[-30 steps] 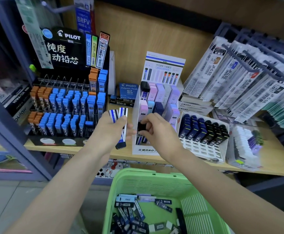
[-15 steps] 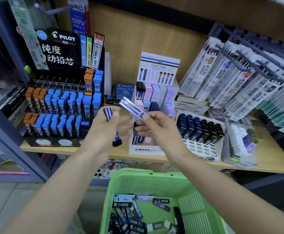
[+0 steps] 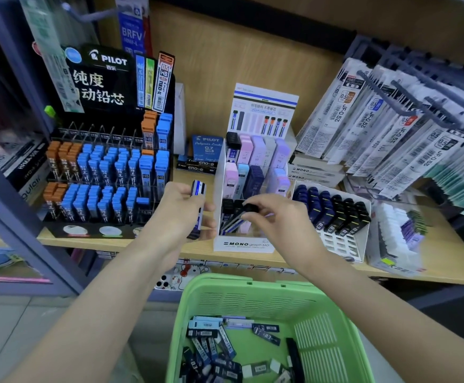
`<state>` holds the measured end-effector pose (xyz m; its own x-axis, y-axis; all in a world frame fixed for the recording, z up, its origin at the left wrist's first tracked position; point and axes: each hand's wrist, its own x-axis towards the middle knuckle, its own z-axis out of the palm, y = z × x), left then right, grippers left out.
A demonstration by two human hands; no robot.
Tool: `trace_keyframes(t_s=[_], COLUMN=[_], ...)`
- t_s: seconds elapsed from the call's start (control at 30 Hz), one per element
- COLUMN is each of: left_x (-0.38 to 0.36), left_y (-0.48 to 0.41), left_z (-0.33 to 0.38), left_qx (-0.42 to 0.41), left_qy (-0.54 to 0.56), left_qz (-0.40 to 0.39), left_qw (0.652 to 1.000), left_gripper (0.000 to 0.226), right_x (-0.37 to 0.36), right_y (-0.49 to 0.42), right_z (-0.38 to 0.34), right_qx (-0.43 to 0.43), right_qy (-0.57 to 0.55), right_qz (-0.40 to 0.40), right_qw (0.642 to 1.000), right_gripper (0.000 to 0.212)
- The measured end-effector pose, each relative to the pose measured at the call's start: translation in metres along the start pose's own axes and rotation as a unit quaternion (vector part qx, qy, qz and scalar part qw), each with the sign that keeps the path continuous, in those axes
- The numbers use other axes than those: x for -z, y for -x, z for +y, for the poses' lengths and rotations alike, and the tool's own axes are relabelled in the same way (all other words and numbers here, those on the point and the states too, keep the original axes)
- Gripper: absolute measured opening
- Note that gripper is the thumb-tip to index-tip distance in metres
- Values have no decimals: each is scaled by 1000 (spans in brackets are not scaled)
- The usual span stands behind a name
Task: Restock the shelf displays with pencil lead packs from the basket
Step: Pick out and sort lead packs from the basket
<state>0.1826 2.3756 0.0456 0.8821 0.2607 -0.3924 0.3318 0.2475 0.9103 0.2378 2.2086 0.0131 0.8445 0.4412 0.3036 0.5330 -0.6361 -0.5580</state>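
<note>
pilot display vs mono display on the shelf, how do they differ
The Pilot display is black and holds orange and blue packs; the Mono display is white and holds pastel and black ones. The Pilot display is wider; the right hand reaches into the Mono display's front row. Both are tiered and stand on the shelf.

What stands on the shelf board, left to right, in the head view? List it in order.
black Pilot lead rack → blue Pilot 0.7 HB box → white MONO graph MG display → white tray of dark blue and black lead packs → clear box of white packs
</note>
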Motion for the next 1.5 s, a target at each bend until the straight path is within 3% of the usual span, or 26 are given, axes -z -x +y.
trace_keyframes(t_s=[0.3,0.6,0.7,0.77,0.9,1.03,1.23,1.33,1.43,1.5], left_x=[6,7,7,9,10,9,7,7,2,-3], left_y=[-6,-6,-6,-6,-5,-4,3,5,12,20], left_z=[-2,-1,-2,-4,-12,-17,-18,-19,-23,-29], left_qx=[-37,-17,-21,-42,-93,-129,-142,-145,-192,-227], left_qy=[-39,-28,-52,-92,-173,-242,-201,-138,-146,-167], left_qz=[31,30,16,-8,-58,-72,-59,-25,-30,-35], left_qw=[998,999,998,995,979,959,968,979,970,959], left_gripper=[5,14,7,5,7,9,16,20,16,14], right_x=[-21,-29,-31,-32,-20,-5,12,14,15,17], right_y=[-9,-10,-9,-7,0,11,25,33,47,54], right_z=[0,-3,-3,-4,-17,-29,-27,-22,-29,-36], right_qx=[44,52,35,15,-67,-117,-177,-190,-160,-128], right_qy=[68,105,93,52,-137,-247,-376,-315,-232,-196], right_qz=[-68,-52,-54,-40,11,-79,-59,-89,-131,-118], right_qw=[994,992,994,998,988,959,908,926,951,965], right_gripper=[25,16,16,18,31,24,13,12,16,19])
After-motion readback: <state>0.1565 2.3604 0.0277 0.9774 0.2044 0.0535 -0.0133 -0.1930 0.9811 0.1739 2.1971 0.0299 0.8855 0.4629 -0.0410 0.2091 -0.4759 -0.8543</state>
